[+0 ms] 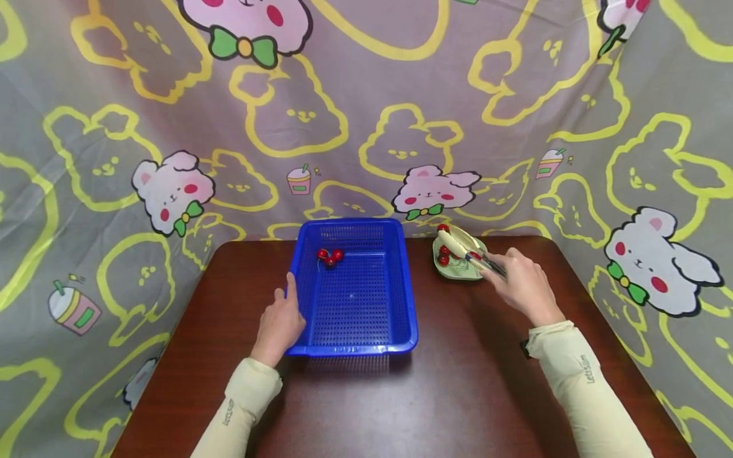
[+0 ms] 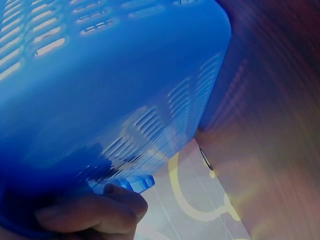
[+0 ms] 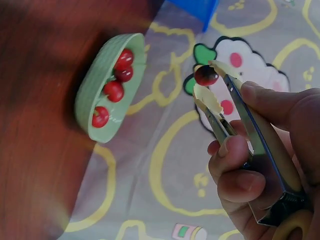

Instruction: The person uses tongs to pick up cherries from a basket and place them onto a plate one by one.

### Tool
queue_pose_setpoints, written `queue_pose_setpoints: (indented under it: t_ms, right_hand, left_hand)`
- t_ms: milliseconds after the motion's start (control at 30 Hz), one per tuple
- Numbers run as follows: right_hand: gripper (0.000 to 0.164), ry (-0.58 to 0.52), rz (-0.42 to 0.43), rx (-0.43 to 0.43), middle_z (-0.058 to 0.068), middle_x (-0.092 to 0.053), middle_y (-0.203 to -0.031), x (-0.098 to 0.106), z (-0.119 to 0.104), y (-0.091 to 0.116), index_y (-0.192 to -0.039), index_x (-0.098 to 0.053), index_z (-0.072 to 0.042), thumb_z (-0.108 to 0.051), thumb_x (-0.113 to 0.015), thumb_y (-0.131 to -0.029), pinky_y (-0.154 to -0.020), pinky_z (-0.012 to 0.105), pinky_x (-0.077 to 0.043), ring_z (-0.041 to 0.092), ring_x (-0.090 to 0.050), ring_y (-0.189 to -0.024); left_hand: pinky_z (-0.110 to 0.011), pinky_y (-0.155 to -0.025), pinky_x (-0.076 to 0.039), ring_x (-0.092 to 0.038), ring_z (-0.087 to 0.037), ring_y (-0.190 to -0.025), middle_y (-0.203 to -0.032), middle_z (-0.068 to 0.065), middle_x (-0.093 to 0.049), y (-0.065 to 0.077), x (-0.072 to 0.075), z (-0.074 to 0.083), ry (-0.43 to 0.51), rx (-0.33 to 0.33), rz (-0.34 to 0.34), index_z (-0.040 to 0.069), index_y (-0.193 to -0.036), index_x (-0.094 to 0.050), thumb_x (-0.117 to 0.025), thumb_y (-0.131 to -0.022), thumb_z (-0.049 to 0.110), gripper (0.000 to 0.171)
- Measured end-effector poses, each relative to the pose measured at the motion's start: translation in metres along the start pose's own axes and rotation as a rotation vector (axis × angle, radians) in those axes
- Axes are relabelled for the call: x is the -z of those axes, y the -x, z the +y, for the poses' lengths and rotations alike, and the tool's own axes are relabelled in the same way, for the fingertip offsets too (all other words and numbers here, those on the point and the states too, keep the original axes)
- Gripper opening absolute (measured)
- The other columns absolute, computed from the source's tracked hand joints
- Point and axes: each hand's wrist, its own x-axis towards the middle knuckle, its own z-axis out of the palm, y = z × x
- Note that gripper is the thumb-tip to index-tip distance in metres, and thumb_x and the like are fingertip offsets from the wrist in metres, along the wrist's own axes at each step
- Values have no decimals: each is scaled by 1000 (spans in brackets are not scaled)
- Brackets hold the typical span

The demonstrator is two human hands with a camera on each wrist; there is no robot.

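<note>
My right hand (image 1: 523,286) grips metal tongs (image 3: 260,145) with cream-coloured tips. Between those tips is a dark red cherry (image 3: 206,75), raised above the green dish (image 3: 85,107). Several more cherries (image 3: 114,91) lie in that dish. On the left, my left hand (image 1: 280,326) holds the side rim of a blue plastic basket (image 1: 357,350), its index finger pointing along the edge. The left wrist view shows curled fingers (image 2: 95,215) at the basket's rim. Inside the basket, a cluster of 3 cherries (image 1: 338,254) sits near the far left corner.
Both basket and dish stand on a dark brown wooden table (image 1: 452,394), the dish to the basket's right near the back edge. A patterned cloth (image 1: 355,127) with cartoon animals hangs behind the table and along both sides.
</note>
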Motion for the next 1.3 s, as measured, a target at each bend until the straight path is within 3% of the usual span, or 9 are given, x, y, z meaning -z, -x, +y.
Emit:
queue_pose_setpoints:
  t_ms: [500, 833, 1100, 1300]
  right_hand:
    - [43, 24, -77, -72, 23, -63, -96, -19, 35, 5, -129, -71, -3, -27, -74, -93, -65, 60, -47, 43, -61, -74]
    - [42, 19, -160, -90, 21, -63, -95, -28, 42, 3, -127, -73, -3, -28, -75, -94, -65, 56, -47, 37, -60, -73]
    - [39, 22, -189, -95, 21, -64, -95, -32, 45, 3, -123, -74, -4, -29, -75, -93, -67, 60, -48, 42, -63, -77]
    - [38, 26, -194, -84, 21, -65, -96, -34, 44, 2, -122, -74, -4, -28, -76, -93, -66, 60, -48, 43, -64, -78]
  left_hand:
    - [-42, -57, -54, -52, -26, -56, -120, -33, -53, 0, 0, 1, 2, -1, -2, -1, -165, -12, -62, -95, 9, 86]
    - [-42, -57, -53, -52, -26, -57, -119, -33, -53, -1, -1, 0, -5, 4, 3, 0, -165, -12, -63, -94, 8, 88]
    - [-55, -62, -53, -57, -37, -59, -121, -37, -54, 1, -3, -2, -27, -29, 55, -3, -163, -18, -63, -88, 4, 88]
    - [-54, -63, -54, -56, -35, -59, -121, -36, -54, 1, -2, -1, -22, -28, 47, -3, -163, -17, -62, -90, 6, 86]
